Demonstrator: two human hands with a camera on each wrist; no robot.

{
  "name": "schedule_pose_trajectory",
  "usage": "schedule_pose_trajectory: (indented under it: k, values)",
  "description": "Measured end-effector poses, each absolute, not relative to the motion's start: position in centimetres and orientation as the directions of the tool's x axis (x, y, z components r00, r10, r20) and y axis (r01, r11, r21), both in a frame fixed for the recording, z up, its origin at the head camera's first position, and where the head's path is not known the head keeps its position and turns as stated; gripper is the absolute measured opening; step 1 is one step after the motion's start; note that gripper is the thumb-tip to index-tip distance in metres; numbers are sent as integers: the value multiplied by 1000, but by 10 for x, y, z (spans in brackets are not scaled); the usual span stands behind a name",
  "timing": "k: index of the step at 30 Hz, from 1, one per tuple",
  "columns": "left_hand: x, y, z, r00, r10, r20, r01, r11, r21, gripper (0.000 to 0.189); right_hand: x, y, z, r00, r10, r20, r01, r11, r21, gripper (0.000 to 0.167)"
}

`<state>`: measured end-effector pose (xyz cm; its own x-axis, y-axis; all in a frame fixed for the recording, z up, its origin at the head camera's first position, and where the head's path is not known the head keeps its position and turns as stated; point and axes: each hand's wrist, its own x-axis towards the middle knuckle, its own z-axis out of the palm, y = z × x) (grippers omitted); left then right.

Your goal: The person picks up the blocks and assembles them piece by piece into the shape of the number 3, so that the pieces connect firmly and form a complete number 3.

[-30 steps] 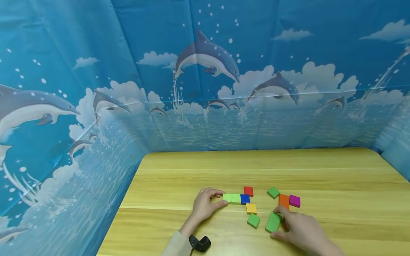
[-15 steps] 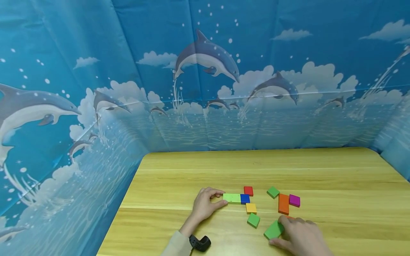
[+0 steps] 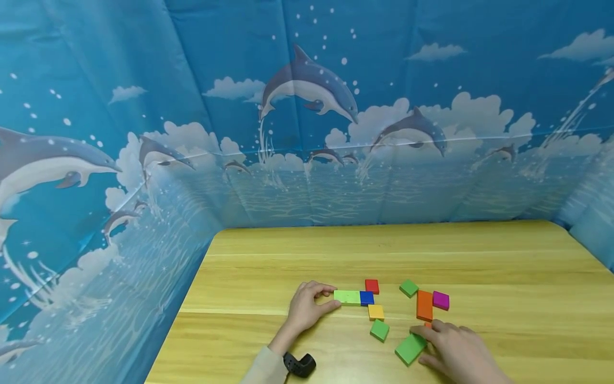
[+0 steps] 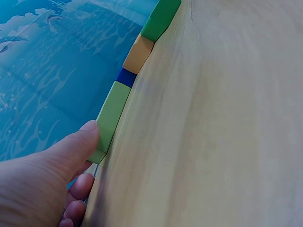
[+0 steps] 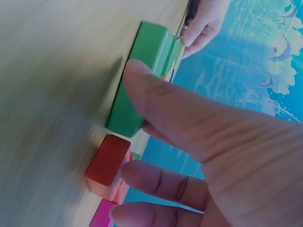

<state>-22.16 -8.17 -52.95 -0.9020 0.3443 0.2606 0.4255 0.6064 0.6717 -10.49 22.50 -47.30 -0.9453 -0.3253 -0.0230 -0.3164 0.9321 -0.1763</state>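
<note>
My left hand (image 3: 307,309) pinches the left end of a light green rectangular block (image 3: 346,297), thumb on its near side. Flush against that block's right end is a blue square block (image 3: 366,298). Red (image 3: 371,286) and yellow (image 3: 376,312) squares touch the blue one's corners, with a green square (image 3: 379,330) below the yellow. My right hand (image 3: 458,349) is at a longer green block (image 3: 410,349); its index fingertip is at the top edge, the thumb just off the near side. In the right wrist view, other fingers lie near a red-orange block (image 5: 109,163).
Right of centre are another green square (image 3: 409,288), an orange rectangle (image 3: 424,305) and a magenta square (image 3: 441,300). A second orange block (image 3: 428,324) is mostly hidden by the right hand. A dolphin-print curtain (image 3: 307,186) rises behind the wooden table (image 3: 268,256).
My right hand first drew the longer green block toward me and turned it, then its thumb came away from the near side. The left hand and its row of blocks have stayed still.
</note>
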Motion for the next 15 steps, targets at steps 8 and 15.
schedule_pose_trajectory:
  k: [8, 15]
  values:
    - [-221, -81, -529, -903, 340, 263, 425, 615, 664, 34, -105, 227, -471, -932, -361, -32, -348, 916, -202, 32]
    - [-222, -81, -531, -900, 341, 271, 433, 632, 642, 35, -103, 222, -469, -901, -427, -84, -394, 882, -260, 27]
